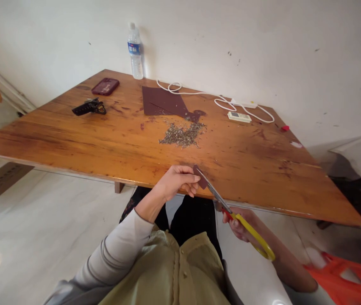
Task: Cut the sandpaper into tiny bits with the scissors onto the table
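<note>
My left hand (176, 182) pinches a small dark brown piece of paper (201, 179) at the near edge of the wooden table (72, 140). My right hand (240, 222) grips yellow and red handled scissors (250, 231), whose blades reach up to the paper piece. A pile of fine cut shreds (183, 134) lies on the table beyond my hands. A larger dark brown sheet (164, 103) lies flat behind the pile.
A water bottle (135, 51) stands against the wall. A dark red phone (105, 86) and a black tool (89, 106) lie at the back left. A white cable (218, 100) and small white device (239, 117) lie at the back right. An orange object (348, 275) is on the floor.
</note>
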